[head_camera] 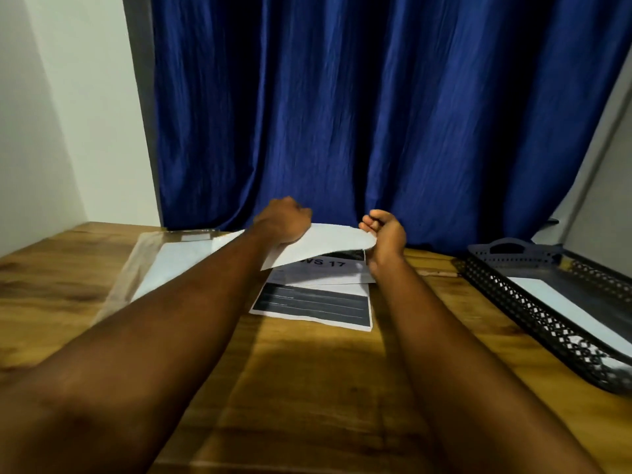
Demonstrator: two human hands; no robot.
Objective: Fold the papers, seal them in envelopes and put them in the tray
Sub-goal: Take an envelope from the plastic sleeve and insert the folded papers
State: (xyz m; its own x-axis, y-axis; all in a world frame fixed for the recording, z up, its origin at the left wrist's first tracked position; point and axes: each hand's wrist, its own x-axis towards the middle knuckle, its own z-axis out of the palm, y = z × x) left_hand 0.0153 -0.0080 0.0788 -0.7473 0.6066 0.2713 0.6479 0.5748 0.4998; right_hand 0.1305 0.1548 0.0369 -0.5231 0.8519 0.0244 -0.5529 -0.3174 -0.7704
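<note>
A white sheet of paper (325, 242) is lifted and curled over at the far middle of the wooden table (307, 388). My left hand (285, 222) grips its far left part, and my right hand (384, 234) pinches its right edge. Under it lie printed papers (314, 302) with dark bands and the text "17". A clear plastic pack of white envelopes (164, 265) lies to the left, partly behind my left forearm. The black perforated tray (533, 302) at the right holds a white envelope (564, 309).
A blue curtain (376, 114) hangs close behind the table's far edge. A white wall stands at the left. A thin pale stick-like object (439, 273) lies between the papers and the tray.
</note>
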